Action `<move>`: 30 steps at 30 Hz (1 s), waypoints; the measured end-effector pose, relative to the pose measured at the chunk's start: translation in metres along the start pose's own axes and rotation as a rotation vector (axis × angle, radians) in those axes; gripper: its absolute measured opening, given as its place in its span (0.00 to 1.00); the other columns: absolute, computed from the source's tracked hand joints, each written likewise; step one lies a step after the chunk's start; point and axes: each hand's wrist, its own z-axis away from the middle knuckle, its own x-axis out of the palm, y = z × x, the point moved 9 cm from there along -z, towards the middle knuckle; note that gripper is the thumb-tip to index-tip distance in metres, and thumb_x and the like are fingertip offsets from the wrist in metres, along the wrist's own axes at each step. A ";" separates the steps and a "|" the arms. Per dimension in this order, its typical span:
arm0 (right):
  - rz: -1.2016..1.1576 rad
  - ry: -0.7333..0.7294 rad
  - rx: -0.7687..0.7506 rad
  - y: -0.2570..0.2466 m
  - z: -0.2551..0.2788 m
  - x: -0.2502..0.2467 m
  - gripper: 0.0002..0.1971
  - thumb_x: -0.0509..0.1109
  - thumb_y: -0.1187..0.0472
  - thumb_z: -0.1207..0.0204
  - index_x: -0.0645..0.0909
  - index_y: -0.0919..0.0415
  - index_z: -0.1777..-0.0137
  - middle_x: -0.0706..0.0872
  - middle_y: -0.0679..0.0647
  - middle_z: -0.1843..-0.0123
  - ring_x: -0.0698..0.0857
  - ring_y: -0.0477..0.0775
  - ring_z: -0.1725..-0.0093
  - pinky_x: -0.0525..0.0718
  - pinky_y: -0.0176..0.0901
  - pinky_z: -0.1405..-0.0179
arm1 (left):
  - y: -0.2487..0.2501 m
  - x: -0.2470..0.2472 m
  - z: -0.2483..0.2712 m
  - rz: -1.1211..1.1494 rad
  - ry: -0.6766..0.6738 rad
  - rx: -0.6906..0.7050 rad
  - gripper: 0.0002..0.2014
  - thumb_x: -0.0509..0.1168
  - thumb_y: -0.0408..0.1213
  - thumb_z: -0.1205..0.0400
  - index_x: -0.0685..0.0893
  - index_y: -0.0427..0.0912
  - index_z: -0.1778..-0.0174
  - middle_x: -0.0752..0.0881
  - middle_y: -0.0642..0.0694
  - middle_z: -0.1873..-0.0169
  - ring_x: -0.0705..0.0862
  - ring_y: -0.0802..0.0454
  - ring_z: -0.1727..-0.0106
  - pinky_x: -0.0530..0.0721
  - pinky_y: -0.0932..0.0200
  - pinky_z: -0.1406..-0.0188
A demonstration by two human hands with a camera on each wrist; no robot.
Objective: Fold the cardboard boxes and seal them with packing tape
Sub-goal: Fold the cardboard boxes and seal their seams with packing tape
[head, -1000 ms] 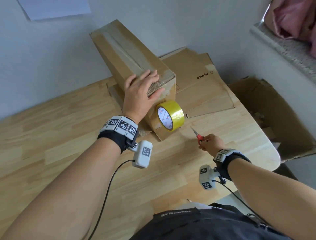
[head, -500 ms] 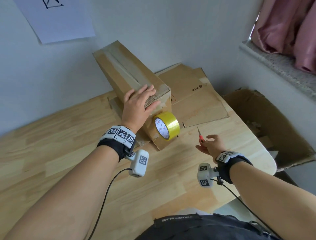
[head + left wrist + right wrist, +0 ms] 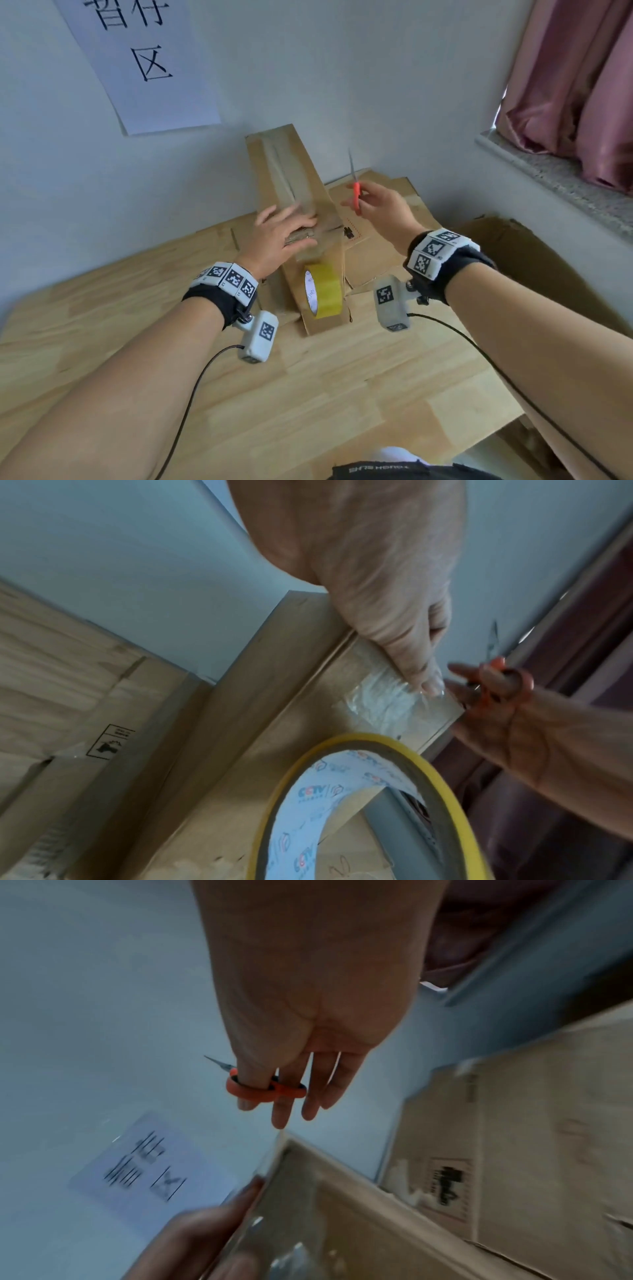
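A long folded cardboard box (image 3: 287,171) lies on the wooden table (image 3: 308,394), clear tape running along its top seam. My left hand (image 3: 279,233) presses flat on the near end of the box top, fingers straight over the crinkled tape (image 3: 387,699). A yellow tape roll (image 3: 322,291) hangs against the box's near end face, still joined to the strip. My right hand (image 3: 376,209) is raised beside the box and holds red-handled scissors (image 3: 355,192), thumb and a finger through the loops (image 3: 263,1088), blades pointing up.
Flattened cardboard sheets (image 3: 383,240) lie on the table behind and right of the box. An open cardboard carton (image 3: 534,260) stands off the table's right edge. A paper sign (image 3: 144,61) hangs on the wall; a stone sill (image 3: 555,178) and pink curtain (image 3: 575,85) are at right.
My right hand has lifted the scissors from low over the table up beside the box top, blades now pointing upward. The left hand has stayed pressed on the box.
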 end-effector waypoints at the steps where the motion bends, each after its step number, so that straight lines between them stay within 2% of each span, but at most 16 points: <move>1: 0.094 -0.034 -0.058 -0.016 -0.002 0.010 0.12 0.67 0.60 0.21 0.83 0.47 0.40 0.90 0.44 0.53 0.88 0.46 0.51 0.84 0.41 0.48 | 0.002 -0.001 0.000 0.008 -0.003 -0.004 0.24 0.65 0.59 0.23 0.82 0.50 0.35 0.77 0.50 0.28 0.65 0.61 0.22 0.49 0.55 0.22; 3: 0.280 -0.100 -0.145 -0.034 -0.002 0.032 0.11 0.66 0.60 0.23 0.85 0.52 0.43 0.90 0.51 0.54 0.86 0.51 0.52 0.82 0.43 0.50 | 0.007 -0.006 0.001 0.021 -0.019 -0.032 0.26 0.64 0.61 0.24 0.82 0.48 0.35 0.77 0.48 0.27 0.66 0.56 0.22 0.50 0.54 0.22; 6: 0.459 -0.122 -0.198 -0.037 0.004 0.047 0.11 0.67 0.58 0.24 0.84 0.52 0.44 0.89 0.51 0.54 0.84 0.53 0.54 0.79 0.43 0.56 | 0.010 -0.005 0.006 -0.040 -0.090 -0.101 0.24 0.67 0.52 0.21 0.78 0.47 0.30 0.71 0.48 0.23 0.62 0.54 0.21 0.44 0.58 0.22; 8: 0.490 -0.112 -0.215 -0.033 0.009 0.051 0.12 0.68 0.57 0.25 0.84 0.50 0.42 0.87 0.47 0.57 0.83 0.51 0.55 0.77 0.40 0.58 | 0.009 -0.002 0.011 -0.073 -0.087 -0.077 0.24 0.66 0.53 0.20 0.76 0.48 0.30 0.71 0.48 0.24 0.62 0.55 0.21 0.41 0.58 0.21; 11: 0.516 -0.104 -0.215 -0.027 0.014 0.055 0.15 0.69 0.57 0.26 0.83 0.47 0.40 0.82 0.40 0.61 0.81 0.48 0.56 0.71 0.36 0.58 | 0.007 0.002 0.015 -0.114 -0.084 -0.084 0.22 0.66 0.52 0.19 0.76 0.49 0.30 0.75 0.50 0.27 0.68 0.57 0.24 0.41 0.57 0.20; 14: 0.511 -0.110 -0.213 -0.025 0.015 0.053 0.15 0.69 0.58 0.26 0.83 0.47 0.39 0.86 0.44 0.57 0.83 0.49 0.52 0.74 0.38 0.55 | 0.011 0.005 0.012 -0.121 -0.098 -0.075 0.23 0.66 0.51 0.20 0.75 0.49 0.30 0.75 0.50 0.27 0.68 0.57 0.24 0.43 0.56 0.19; 16: 0.503 -0.125 -0.208 -0.025 0.013 0.053 0.15 0.69 0.57 0.26 0.83 0.46 0.39 0.89 0.46 0.53 0.84 0.50 0.52 0.78 0.39 0.54 | 0.009 0.004 0.012 -0.019 -0.108 -0.096 0.24 0.68 0.52 0.21 0.76 0.49 0.31 0.76 0.52 0.28 0.69 0.57 0.25 0.49 0.56 0.18; 17: 0.504 -0.129 -0.208 -0.024 0.012 0.054 0.14 0.69 0.57 0.25 0.83 0.46 0.40 0.89 0.46 0.54 0.84 0.50 0.53 0.78 0.39 0.56 | 0.005 -0.003 0.014 0.077 -0.071 -0.135 0.24 0.69 0.52 0.22 0.77 0.49 0.32 0.78 0.54 0.31 0.73 0.58 0.28 0.57 0.59 0.20; 19: 0.503 -0.120 -0.211 -0.023 0.012 0.056 0.10 0.68 0.55 0.24 0.84 0.46 0.44 0.87 0.44 0.59 0.82 0.48 0.57 0.74 0.35 0.63 | -0.007 -0.027 0.026 0.289 0.102 -0.278 0.16 0.69 0.49 0.21 0.83 0.49 0.39 0.84 0.58 0.43 0.81 0.64 0.43 0.74 0.72 0.38; 20: 0.493 -0.113 -0.214 -0.023 0.012 0.056 0.08 0.67 0.54 0.23 0.84 0.46 0.46 0.85 0.42 0.62 0.81 0.47 0.59 0.72 0.32 0.67 | -0.014 -0.036 0.035 0.389 0.166 -0.364 0.10 0.67 0.48 0.19 0.85 0.48 0.47 0.87 0.58 0.52 0.83 0.63 0.52 0.78 0.72 0.47; 21: 0.485 -0.107 -0.217 -0.023 0.012 0.056 0.07 0.67 0.53 0.23 0.83 0.46 0.48 0.84 0.42 0.64 0.80 0.47 0.61 0.70 0.30 0.68 | -0.022 -0.040 0.043 0.501 0.190 -0.447 0.10 0.64 0.47 0.17 0.86 0.45 0.55 0.88 0.55 0.60 0.84 0.60 0.61 0.80 0.67 0.54; 22: 0.479 -0.103 -0.220 -0.023 0.012 0.056 0.06 0.66 0.52 0.23 0.83 0.47 0.48 0.84 0.41 0.65 0.80 0.46 0.61 0.69 0.28 0.69 | -0.026 -0.036 0.049 0.616 0.147 -0.516 0.14 0.62 0.46 0.15 0.85 0.43 0.60 0.87 0.51 0.66 0.83 0.57 0.66 0.81 0.61 0.58; 23: 0.479 -0.100 -0.220 -0.023 0.012 0.056 0.06 0.66 0.52 0.23 0.83 0.46 0.48 0.83 0.41 0.65 0.79 0.46 0.62 0.69 0.28 0.68 | -0.026 -0.027 0.054 0.711 0.042 -0.562 0.17 0.60 0.45 0.14 0.85 0.40 0.63 0.87 0.47 0.68 0.84 0.55 0.68 0.82 0.58 0.60; 25: 0.482 -0.093 -0.223 -0.024 0.011 0.056 0.07 0.67 0.53 0.23 0.83 0.46 0.48 0.82 0.39 0.66 0.79 0.45 0.62 0.68 0.27 0.68 | -0.018 -0.004 0.063 0.850 -0.201 -0.644 0.18 0.58 0.44 0.13 0.86 0.35 0.58 0.88 0.42 0.66 0.86 0.52 0.65 0.85 0.58 0.60; 26: 0.484 -0.091 -0.225 -0.024 0.011 0.056 0.07 0.67 0.54 0.23 0.83 0.45 0.47 0.82 0.38 0.67 0.78 0.44 0.62 0.67 0.26 0.68 | -0.015 0.005 0.067 0.898 -0.280 -0.692 0.18 0.58 0.43 0.13 0.86 0.33 0.54 0.89 0.40 0.63 0.88 0.50 0.62 0.86 0.59 0.59; 30: 0.494 -0.098 -0.194 -0.025 0.010 0.051 0.11 0.67 0.54 0.22 0.83 0.46 0.42 0.83 0.42 0.61 0.79 0.47 0.58 0.72 0.36 0.61 | -0.011 0.026 0.077 0.981 -0.327 -0.868 0.17 0.61 0.42 0.15 0.84 0.30 0.45 0.88 0.35 0.50 0.88 0.47 0.53 0.88 0.61 0.54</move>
